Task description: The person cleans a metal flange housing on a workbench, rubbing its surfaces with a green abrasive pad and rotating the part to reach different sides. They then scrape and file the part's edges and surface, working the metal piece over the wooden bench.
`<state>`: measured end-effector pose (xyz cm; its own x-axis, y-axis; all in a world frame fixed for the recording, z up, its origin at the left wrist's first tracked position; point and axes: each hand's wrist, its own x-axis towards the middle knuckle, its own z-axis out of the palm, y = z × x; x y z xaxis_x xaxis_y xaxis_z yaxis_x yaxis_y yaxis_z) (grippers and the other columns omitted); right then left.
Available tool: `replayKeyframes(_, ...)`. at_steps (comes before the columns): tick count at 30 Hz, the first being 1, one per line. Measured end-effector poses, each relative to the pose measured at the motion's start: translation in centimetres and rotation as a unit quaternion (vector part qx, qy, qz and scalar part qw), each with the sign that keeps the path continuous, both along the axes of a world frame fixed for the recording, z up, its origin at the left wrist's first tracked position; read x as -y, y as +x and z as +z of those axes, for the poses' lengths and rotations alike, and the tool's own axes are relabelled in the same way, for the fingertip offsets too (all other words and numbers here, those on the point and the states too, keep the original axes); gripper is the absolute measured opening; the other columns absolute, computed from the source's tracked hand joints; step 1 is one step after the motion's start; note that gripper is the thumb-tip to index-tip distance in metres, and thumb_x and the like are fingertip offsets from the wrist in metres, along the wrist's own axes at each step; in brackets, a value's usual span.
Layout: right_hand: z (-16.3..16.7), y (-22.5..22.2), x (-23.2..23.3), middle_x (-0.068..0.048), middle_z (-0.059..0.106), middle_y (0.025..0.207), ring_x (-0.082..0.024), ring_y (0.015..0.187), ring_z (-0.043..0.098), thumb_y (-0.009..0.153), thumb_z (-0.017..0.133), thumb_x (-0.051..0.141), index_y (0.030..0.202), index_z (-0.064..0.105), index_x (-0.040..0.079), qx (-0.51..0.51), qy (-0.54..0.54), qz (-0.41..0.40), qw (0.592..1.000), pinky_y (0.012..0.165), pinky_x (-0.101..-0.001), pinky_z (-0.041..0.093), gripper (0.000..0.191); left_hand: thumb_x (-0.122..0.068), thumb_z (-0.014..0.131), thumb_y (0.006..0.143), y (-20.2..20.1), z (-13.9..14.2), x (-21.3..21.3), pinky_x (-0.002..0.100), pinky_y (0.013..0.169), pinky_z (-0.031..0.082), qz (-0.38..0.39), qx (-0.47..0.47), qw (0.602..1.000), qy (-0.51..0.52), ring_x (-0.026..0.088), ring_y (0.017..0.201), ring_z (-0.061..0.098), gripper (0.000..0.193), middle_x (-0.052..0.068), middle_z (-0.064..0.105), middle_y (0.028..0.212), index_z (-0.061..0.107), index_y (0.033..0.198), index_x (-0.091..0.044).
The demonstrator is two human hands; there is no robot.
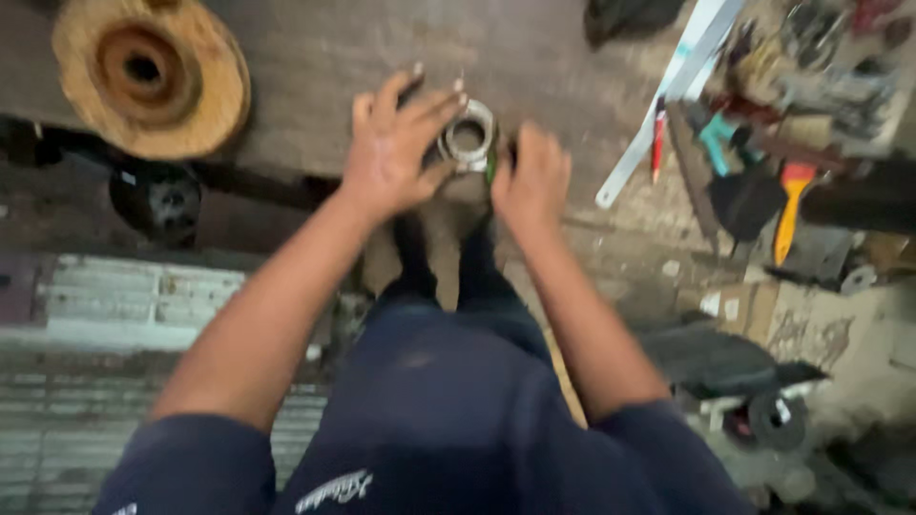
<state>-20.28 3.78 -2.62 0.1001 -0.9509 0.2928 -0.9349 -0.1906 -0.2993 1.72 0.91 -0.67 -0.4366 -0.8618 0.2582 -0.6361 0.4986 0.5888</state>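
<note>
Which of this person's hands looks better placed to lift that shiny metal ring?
Probably the left hand: its fingers already drape over the metal ring, touching its rim. The right hand rests beside it, seemingly gripping something green.

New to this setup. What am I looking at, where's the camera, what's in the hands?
There is no machine: a person works bare-handed, filmed by one camera on their head looking down past dark blue sleeves. The left hand rests open over a shiny metal ring on a worn workbench; the right hand grips beside it, apparently around something green, too blurred to name. A rusty round disc lies far left. A metal ruler and cluttered hand tools lie right.
</note>
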Motion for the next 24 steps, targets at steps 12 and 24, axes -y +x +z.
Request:
replayKeyframes(12,1.0,0.2,0.7,-0.02,0.063,0.099,-0.044,0.095,0.058,0.094,0.068,0.012,0.11,0.057,0.005,0.05,0.036,-0.01,0.998,0.08,-0.0555,0.043,0.02,-0.043,0.085,0.079,0.0,0.2,0.4,0.054,0.104,0.033,-0.003,0.04,0.999,-0.001,0.035,0.143,0.041,0.072,-0.001,0.056,0.155,0.063,0.144,-0.02)
replayKeyframes(24,3.6,-3.2,-1.1,-0.021,0.061,0.084,-0.043,0.081,0.059,0.095,0.076,0.013,0.09,0.055,0.001,0.149,0.053,-0.028,0.987,0.071,-0.0531,0.045,0.024,-0.047,0.084,0.082,0.2,0.0,-0.1,0.051,0.106,0.035,0.0,0.004,1.0,-0.01,0.034,0.142,0.042,0.072,0.0,0.058,0.151,0.063,0.144,-0.017)
